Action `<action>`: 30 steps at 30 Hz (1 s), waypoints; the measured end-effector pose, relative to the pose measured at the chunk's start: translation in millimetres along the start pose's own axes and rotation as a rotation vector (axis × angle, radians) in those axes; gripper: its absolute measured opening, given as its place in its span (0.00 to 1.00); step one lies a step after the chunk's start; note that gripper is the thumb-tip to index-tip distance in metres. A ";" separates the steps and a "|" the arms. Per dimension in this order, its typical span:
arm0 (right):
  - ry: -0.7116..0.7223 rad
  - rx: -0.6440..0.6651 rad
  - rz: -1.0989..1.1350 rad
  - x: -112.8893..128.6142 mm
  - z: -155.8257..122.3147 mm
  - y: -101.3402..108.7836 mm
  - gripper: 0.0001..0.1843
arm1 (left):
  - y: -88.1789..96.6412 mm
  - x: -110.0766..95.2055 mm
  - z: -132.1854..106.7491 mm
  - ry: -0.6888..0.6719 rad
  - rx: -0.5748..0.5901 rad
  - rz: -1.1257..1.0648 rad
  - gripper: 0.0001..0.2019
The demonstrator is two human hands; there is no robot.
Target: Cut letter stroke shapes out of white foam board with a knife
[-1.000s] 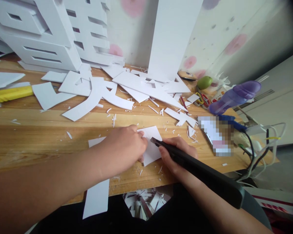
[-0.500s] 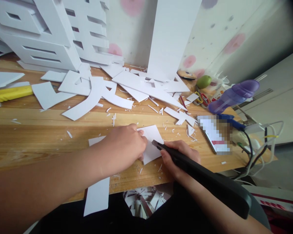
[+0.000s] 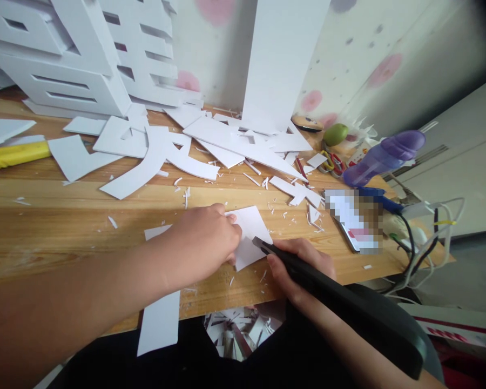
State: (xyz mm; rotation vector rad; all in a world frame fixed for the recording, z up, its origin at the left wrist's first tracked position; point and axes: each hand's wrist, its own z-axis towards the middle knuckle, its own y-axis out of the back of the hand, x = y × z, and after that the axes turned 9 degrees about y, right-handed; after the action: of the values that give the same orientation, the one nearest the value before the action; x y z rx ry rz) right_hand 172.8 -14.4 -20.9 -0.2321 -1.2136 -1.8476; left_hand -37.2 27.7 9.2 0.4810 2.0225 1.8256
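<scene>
My left hand [image 3: 210, 235], fingers curled, bears down on a piece of white foam board [image 3: 253, 227] near the table's front edge. Part of that board is hidden beneath the hand, and a white strip [image 3: 160, 324] comes out under my wrist and over the edge. In my right hand [image 3: 308, 259] is a long black utility knife [image 3: 340, 302], its fingers wrapped round the handle. The short grey blade points left over the board's right part; whether it touches the surface I cannot tell.
Cut white board pieces [image 3: 243, 146] and thin shavings cover the wooden table [image 3: 44, 216]. A yellow cutter [image 3: 16, 155] lies at left. A phone [image 3: 350, 221], purple bottle [image 3: 384, 156], scissors [image 3: 332, 163] and cables [image 3: 433, 237] are at right. Below the edge sits a heap of scraps [image 3: 243, 329].
The knife's tip has shifted slightly down, and its rear end has swung lower. My left hand stays on the board. The whole view has shifted a little.
</scene>
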 end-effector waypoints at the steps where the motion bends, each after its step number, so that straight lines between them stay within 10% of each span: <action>1: -0.007 0.004 -0.002 0.4 -0.7 0.6 0.05 | 0.9 0.0 0.8 0.001 0.019 -0.001 0.05; 30: -0.104 -0.122 -0.032 20.2 -32.6 2.8 0.04 | -1.6 3.4 2.2 0.020 0.047 -0.048 0.10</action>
State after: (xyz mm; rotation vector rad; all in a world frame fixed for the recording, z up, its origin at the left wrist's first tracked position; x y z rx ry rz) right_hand 172.6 -52.7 -23.9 -0.3827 -1.1808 -1.9604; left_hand -39.1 31.1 7.3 0.4249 2.0759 1.7658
